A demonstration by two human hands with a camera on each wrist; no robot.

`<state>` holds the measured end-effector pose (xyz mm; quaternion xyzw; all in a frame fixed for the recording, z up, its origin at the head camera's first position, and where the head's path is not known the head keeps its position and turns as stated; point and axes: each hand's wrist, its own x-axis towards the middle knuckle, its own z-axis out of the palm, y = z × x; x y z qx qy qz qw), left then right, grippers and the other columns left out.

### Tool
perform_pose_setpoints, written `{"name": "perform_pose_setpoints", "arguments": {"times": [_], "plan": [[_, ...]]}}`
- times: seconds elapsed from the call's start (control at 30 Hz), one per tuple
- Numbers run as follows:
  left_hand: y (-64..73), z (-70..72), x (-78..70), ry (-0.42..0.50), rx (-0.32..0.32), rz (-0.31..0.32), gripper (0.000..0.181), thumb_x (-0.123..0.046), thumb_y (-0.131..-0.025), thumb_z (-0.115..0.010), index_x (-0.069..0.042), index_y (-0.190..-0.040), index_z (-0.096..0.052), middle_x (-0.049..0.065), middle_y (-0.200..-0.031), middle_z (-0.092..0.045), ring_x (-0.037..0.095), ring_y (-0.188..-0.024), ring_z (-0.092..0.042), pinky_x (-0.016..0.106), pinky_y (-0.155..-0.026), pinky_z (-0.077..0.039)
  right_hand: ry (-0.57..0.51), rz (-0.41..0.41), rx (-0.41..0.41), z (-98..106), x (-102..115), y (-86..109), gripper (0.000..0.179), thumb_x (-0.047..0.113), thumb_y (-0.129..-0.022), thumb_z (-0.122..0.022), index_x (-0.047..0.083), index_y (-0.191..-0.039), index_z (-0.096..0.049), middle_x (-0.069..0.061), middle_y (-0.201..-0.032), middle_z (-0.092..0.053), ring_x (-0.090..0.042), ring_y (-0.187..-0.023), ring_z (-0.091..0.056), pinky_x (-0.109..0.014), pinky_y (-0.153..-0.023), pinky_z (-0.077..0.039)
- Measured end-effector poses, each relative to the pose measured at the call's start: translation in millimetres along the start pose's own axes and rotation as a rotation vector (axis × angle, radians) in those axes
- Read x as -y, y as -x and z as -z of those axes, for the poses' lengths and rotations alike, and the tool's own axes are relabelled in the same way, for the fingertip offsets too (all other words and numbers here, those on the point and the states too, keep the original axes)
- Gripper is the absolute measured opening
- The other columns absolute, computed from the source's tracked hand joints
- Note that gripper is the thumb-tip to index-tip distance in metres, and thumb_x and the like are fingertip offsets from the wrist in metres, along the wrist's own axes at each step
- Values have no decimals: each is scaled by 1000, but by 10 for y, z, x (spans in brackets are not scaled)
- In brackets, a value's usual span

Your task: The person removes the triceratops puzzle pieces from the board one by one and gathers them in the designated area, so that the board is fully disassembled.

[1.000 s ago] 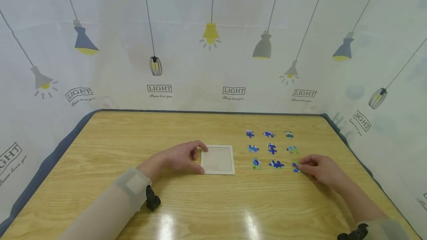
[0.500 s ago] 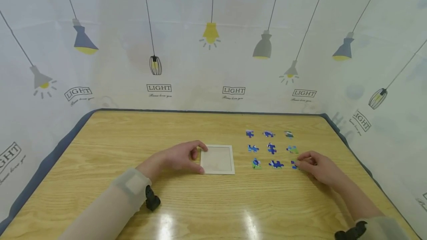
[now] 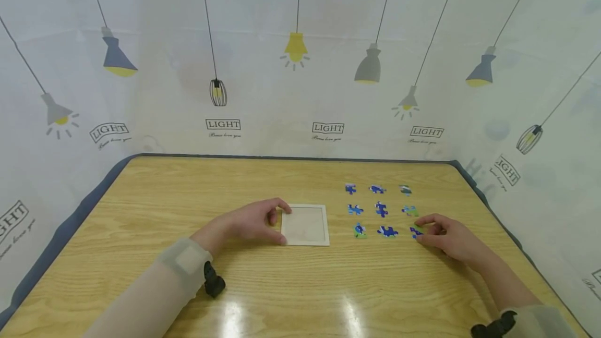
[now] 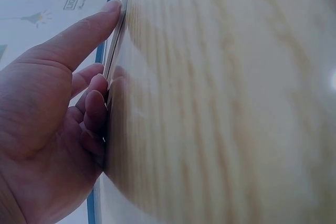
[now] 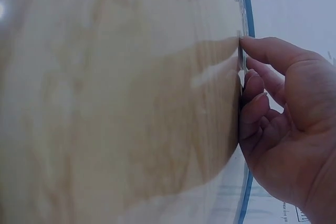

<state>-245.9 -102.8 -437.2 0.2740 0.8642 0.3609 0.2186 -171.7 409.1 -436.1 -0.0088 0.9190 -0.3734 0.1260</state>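
A square, pale picture tray with a raised rim lies flat on the table. My left hand holds it by the left side, index finger at the far corner and thumb at the near corner. In the left wrist view, the other fingers of the left hand are curled in near the tabletop. At the lower right of the loose pieces is a blue and green jigsaw piece, its right part hidden by fingers. My right hand grips it at the edges between thumb and index finger; the right wrist view shows the hand low on the table.
Several other jigsaw pieces lie apart in rows right of the tray, among them a dark blue one, a blue and green one and a middle one. A printed cloth encloses the wooden table.
My right hand has shifted slightly left with the corner piece, and its thumb and index finger now stand further apart around it. The left hand and tray have stayed in place.
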Motion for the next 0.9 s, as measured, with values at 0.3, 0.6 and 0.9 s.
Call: {"name": "perform_pose_setpoints", "arguments": {"times": [0.3,0.6,0.9], "plan": [[-7,-2,1,0,-7,-8,66,-36,-89,-94,-19,-143,-60,2,-103,-58,17,-95,-54,36,-89,-44,-25,-5,4,9,-6,7,55,30,-105,-76,3,-150,-59,-9,-107,-64,-17,-75,-55,-32,-65,-50],[31,27,52,74,-21,-36,66,-30,-91,-93,-11,-145,-59,3,-103,-59,17,-90,-53,30,-83,-46,-104,-16,1,39,-13,9,60,34,-108,-72,6,-157,-52,-9,-99,-62,-19,-69,-55,-33,-61,-49],[187,82,162,65,-147,-34,56,-37,-100,-82,-12,-146,-61,3,-104,-69,19,-90,-63,34,-83,-55,-25,75,-149,36,235,116,54,46,-115,-57,9,-154,-57,-13,-102,-67,-26,-72,-59,-35,-59,-50]]}}
